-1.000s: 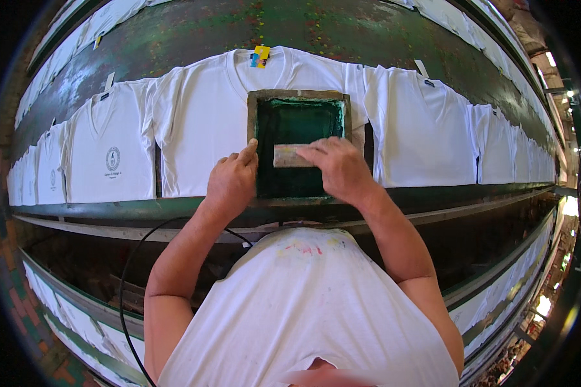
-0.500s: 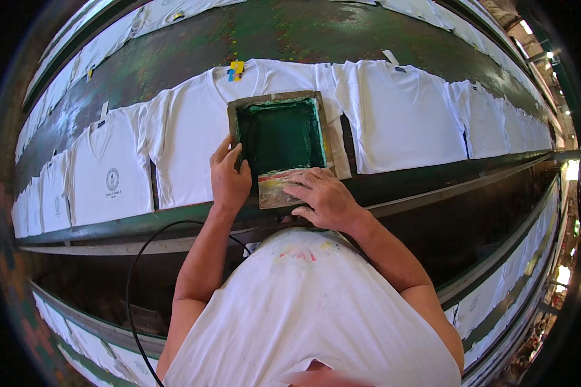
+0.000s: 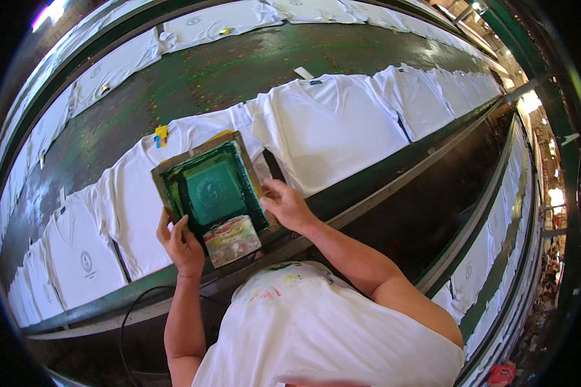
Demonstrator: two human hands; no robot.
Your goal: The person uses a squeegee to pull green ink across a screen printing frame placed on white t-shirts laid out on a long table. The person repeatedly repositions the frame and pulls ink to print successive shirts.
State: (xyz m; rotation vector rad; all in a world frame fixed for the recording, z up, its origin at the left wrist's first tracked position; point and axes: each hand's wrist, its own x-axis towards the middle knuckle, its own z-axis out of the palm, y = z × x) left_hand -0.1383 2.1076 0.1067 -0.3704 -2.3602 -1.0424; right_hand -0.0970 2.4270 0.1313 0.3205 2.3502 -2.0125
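My left hand (image 3: 182, 243) grips the lower left side of a wooden printing screen (image 3: 246, 164), and my right hand (image 3: 283, 204) holds its right side. The screen's green mesh shows a pale round design in the middle, with darker ink around it. A paint-stained squeegee (image 3: 232, 240) rests across the screen's near edge, between my hands. Under and behind the screen is a white V-neck shirt (image 3: 132, 216) with a yellow-and-blue tag (image 3: 161, 137) at its collar. The shirt's front is partly hidden by the screen.
A row of white shirts (image 3: 329, 142) lines the long green bench (image 3: 219, 74); one at left (image 3: 77, 251) bears a printed emblem. More shirts (image 3: 213, 26) lie along the far side and on a rack (image 3: 471, 264) at right. A black cable (image 3: 129, 322) hangs beside my left arm.
My right hand has left the squeegee for the screen's right side. A pale design now shows in the mesh. The view has swung, so the shirt row runs diagonally.
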